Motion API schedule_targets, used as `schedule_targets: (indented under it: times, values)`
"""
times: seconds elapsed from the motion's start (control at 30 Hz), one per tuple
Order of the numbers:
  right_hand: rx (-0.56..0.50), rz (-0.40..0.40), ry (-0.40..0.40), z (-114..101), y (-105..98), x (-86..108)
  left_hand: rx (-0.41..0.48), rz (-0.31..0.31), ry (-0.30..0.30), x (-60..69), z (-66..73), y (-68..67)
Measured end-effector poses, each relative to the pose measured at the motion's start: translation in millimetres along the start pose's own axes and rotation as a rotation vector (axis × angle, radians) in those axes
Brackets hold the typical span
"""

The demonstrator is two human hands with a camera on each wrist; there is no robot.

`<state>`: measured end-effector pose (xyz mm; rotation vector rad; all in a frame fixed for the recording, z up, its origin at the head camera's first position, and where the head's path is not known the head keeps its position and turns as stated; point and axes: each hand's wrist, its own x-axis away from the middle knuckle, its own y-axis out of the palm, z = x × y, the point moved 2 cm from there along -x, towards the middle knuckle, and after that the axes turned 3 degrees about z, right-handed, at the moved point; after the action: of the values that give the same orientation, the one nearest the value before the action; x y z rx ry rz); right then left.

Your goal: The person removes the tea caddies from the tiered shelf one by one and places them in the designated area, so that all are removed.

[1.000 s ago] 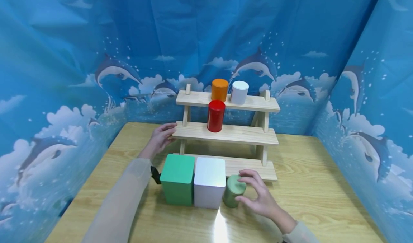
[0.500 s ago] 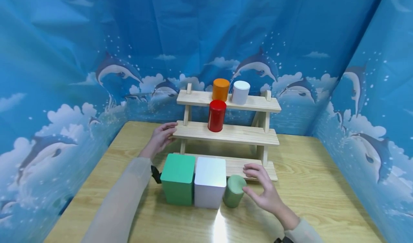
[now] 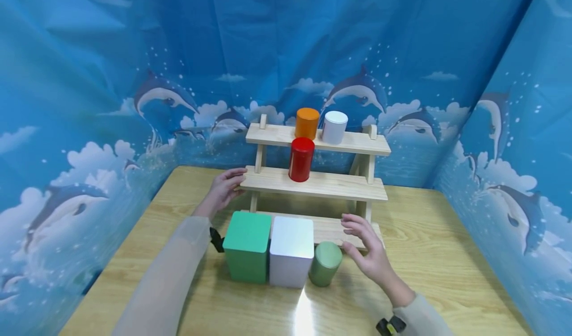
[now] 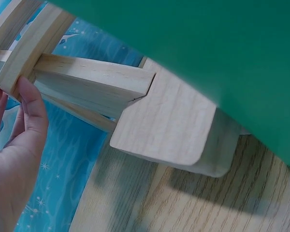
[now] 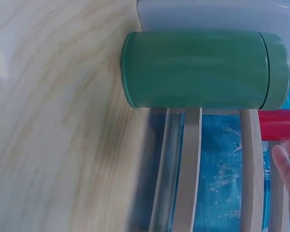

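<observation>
Left grip (image 3: 222,189) pinches one stand (image 3: 337,185); right grip (image 3: 370,251) gapes empty beside one green canister (image 3: 325,264).

A makeshift, staged corner, by the look of it: blue dolphin-print sheets (image 3: 277,43) hang behind and along both sides of a wood-grain desk (image 3: 447,276), where a tiered wooden stand (image 3: 348,186) holds coloured canisters (image 3: 301,161). The wider building is hidden.

Pale wood-grained shelf (image 3: 344,186), muted green canister (image 3: 325,266), green box (image 3: 247,256), white box (image 3: 291,259), red can (image 3: 301,161), blue dolphin-print curtain (image 3: 187,33)
</observation>
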<state>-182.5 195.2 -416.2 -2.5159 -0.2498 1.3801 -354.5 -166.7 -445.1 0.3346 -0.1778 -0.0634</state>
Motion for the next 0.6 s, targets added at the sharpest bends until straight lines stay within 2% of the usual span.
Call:
schedule_targets:
  times: [0.23, 0.6]
  values:
    - [-0.054, 0.018, 0.032, 2.4, -0.1, -8.5, 0.004, 0.033, 0.011, -10.7, -5.4, -4.2]
    - [-0.003, 0.022, 0.083, 9.9, 2.2, -18.7, -0.033, 0.062, 0.005, -11.5, -6.7, -4.2]
